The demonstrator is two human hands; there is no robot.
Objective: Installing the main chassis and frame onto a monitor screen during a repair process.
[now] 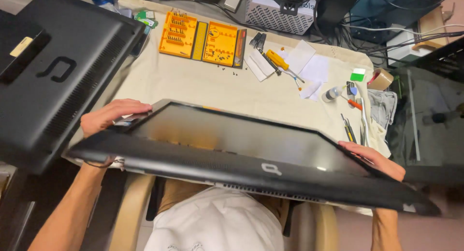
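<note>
Head view: both hands' fingers clamp the black monitor (232,149), left hand (113,115) at nine o'clock, right hand (374,159) at three, above the counter (203,86).

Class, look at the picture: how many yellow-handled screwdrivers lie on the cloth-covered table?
1: the yellow-handled screwdriver lies on white papers right of the orange bit case. The monitor may hide others.

Dark glossy black-framed monitor screen (241,140) across the lap edge, facing up.
</note>
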